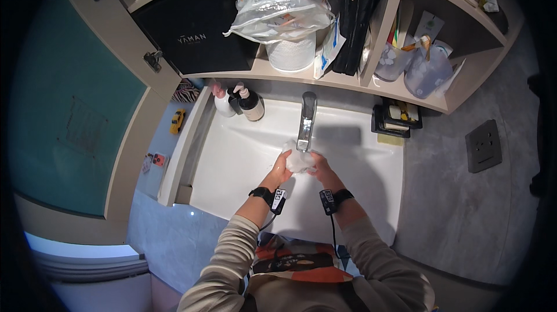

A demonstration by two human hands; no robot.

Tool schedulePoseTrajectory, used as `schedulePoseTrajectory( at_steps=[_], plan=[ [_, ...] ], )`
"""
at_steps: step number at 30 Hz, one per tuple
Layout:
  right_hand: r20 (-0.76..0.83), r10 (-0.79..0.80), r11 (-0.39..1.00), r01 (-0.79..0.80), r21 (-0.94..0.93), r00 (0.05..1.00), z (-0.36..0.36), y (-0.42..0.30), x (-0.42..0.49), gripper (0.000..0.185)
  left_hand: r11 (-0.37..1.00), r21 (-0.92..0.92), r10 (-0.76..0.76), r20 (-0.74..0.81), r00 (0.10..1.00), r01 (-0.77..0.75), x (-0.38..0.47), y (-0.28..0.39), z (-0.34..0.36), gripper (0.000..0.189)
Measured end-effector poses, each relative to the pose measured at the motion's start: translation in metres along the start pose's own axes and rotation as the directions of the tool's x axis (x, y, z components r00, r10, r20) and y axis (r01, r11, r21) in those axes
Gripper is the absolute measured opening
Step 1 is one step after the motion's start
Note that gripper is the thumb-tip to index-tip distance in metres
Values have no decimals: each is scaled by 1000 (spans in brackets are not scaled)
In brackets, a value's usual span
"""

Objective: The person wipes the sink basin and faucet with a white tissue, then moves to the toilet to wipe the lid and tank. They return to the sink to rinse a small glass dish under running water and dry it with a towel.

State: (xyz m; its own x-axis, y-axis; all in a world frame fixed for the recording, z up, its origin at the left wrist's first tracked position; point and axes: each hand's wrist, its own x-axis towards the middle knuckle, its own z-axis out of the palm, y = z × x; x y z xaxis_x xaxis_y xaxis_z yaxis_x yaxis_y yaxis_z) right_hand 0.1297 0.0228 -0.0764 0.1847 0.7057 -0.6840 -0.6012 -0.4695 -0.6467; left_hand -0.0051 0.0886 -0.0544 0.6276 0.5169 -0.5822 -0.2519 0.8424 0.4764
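Below the spout of a chrome faucet (pixel 307 116), my two hands hold a soft, crumpled white cloth or tissue (pixel 298 160) between them. My left hand (pixel 283 168) grips its left side, thumb on top. On the opposite side my right hand (pixel 321 166) has its fingers around the edge. Both hands are over the white basin (pixel 235 172) of the sink. Whether water is running is hard to tell. Each wrist wears a black strap with a small cabled device.
Pump bottles, one white (pixel 223 102) and one dark (pixel 251 105), stand at the basin's back left. Black soap holders (pixel 396 117) are on the right wall. An open cabinet shelf (pixel 335 82) overhangs the sink, with its door (pixel 82 111) swung out left. A toy car (pixel 177 121) lies beyond the left rim.
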Motion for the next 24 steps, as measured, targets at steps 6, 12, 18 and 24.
schedulePoseTrajectory(
  at_steps=[6, 12, 18, 24],
  plan=[
    [298, 120, 965, -182, 189, 947, 21, 4, -14, 71, 979, 202, -25, -20, 999, 29, -6, -7, 28, 34],
    [400, 66, 969, -154, 193, 914, 23, 10, 1, 61, 950, 310, 60, -35, 998, -46, 2, 2, 18, 28],
    [66, -302, 878, 304, -371, 951, 12, 18, 38, 25, 895, 438, 234, -302, 924, -83, 3, 19, -22, 18],
    [-13, -500, 714, 403, -573, 866, 42, 13, 19, 26, 955, 266, -3, -435, 900, 132, 14, -6, -14, 35]
  ],
)
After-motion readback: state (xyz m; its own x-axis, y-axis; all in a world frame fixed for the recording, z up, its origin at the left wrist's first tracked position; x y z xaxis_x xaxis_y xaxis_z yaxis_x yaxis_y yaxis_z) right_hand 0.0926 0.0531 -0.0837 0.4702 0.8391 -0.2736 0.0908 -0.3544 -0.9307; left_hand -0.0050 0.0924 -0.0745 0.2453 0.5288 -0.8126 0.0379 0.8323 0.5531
